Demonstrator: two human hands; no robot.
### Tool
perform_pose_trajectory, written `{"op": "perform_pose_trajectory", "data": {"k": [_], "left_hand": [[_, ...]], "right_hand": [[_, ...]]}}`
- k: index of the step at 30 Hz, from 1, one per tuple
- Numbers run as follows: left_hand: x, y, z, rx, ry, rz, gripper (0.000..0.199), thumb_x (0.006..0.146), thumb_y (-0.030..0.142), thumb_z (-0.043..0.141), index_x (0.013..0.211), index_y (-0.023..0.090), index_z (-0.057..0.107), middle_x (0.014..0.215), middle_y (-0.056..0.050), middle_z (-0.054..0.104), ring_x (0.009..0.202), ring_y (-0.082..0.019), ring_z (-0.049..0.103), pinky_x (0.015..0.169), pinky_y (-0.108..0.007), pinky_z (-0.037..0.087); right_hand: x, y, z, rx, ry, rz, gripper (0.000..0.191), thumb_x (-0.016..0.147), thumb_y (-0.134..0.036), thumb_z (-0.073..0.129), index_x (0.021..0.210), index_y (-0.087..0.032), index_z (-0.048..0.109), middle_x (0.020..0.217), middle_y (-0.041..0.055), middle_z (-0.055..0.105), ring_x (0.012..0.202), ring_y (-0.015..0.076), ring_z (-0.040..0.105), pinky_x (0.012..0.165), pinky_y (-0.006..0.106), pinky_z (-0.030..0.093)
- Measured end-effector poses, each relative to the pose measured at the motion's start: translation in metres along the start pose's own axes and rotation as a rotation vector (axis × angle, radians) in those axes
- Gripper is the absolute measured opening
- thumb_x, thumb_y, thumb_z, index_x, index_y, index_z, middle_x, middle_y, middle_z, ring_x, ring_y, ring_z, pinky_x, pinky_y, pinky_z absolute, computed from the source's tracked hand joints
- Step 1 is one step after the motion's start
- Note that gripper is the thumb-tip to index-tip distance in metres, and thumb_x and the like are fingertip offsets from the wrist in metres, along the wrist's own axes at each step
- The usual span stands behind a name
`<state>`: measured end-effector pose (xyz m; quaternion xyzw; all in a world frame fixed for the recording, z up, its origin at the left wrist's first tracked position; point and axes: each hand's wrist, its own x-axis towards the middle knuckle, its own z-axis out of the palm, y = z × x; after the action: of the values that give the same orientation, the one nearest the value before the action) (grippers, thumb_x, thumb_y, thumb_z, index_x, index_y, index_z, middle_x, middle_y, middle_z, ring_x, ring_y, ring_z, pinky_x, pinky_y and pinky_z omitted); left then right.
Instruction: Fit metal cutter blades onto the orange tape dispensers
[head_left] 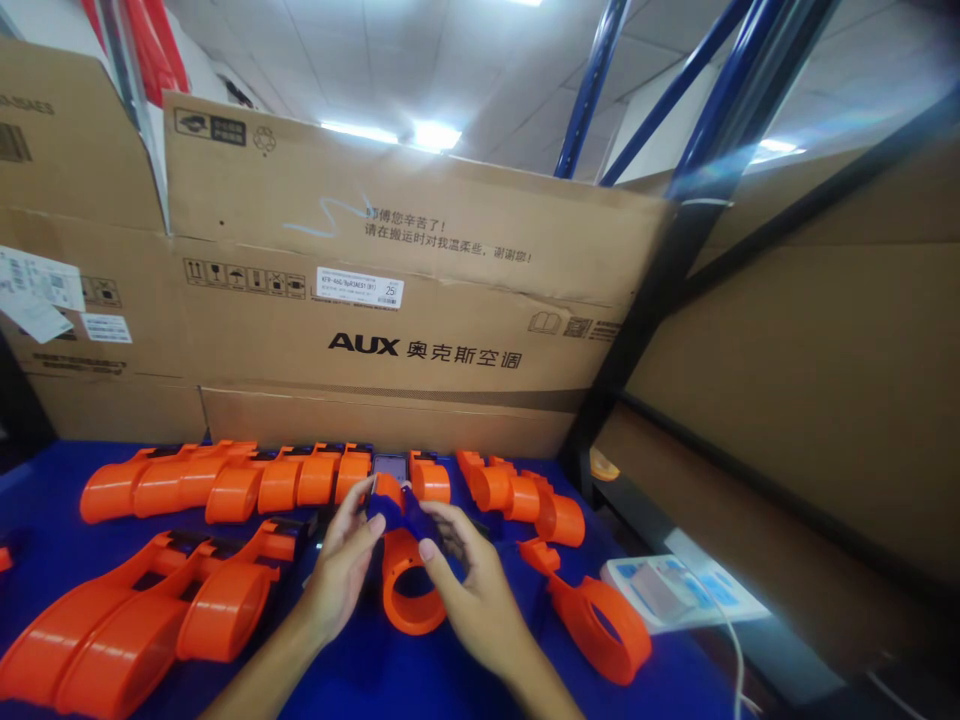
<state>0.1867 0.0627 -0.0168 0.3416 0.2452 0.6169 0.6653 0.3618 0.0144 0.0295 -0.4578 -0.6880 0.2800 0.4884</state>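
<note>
An orange tape dispenser with a round hoop is held up in the middle of the view, its hoop hanging below my fingers. My left hand grips its upper end from the left, thumb on a dark blue part. From the right, my right hand closes on the same dispenser, near another dark blue piece at the top. My palms and fingers hide much of the joint between the orange and blue parts.
More orange dispensers stand in a row along the back of the blue table. Others lie at front left and at right. A white-and-blue box with a cable sits at the right edge. Cardboard walls the back; a dark post rises at right.
</note>
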Motion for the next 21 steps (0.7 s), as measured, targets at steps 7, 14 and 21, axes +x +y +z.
{"op": "perform_pose_trajectory", "data": {"k": [7, 14, 21], "left_hand": [[-0.005, 0.011, 0.006, 0.005, -0.118, 0.01, 0.05, 0.083, 0.042, 0.073, 0.128, 0.024, 0.065, 0.145, -0.013, 0.06, 0.14, -0.035, 0.047, 0.114, -0.047, 0.038], [-0.006, 0.016, 0.012, 0.266, -0.124, 0.118, 0.041, 0.076, 0.03, 0.082, 0.114, 0.024, 0.067, 0.125, -0.01, 0.073, 0.121, -0.032, 0.063, 0.11, -0.043, 0.04], [-0.004, 0.012, 0.007, 0.33, -0.102, 0.193, 0.034, 0.076, 0.028, 0.082, 0.105, 0.026, 0.064, 0.118, -0.006, 0.075, 0.116, -0.03, 0.066, 0.106, -0.042, 0.044]], "right_hand": [[-0.006, -0.003, -0.012, -0.24, 0.024, -0.175, 0.055, 0.09, -0.036, 0.071, 0.142, -0.028, 0.052, 0.135, 0.01, 0.065, 0.122, 0.0296, 0.062, 0.105, 0.045, 0.049], [-0.013, 0.006, -0.018, -0.676, 0.032, -0.485, 0.061, 0.088, -0.035, 0.073, 0.145, -0.028, 0.052, 0.129, 0.0135, 0.068, 0.114, 0.0335, 0.064, 0.099, 0.053, 0.05], [-0.014, 0.006, -0.014, -0.725, 0.028, -0.556, 0.058, 0.09, -0.034, 0.072, 0.144, -0.028, 0.052, 0.127, 0.0133, 0.069, 0.114, 0.0328, 0.065, 0.096, 0.052, 0.05]]}}
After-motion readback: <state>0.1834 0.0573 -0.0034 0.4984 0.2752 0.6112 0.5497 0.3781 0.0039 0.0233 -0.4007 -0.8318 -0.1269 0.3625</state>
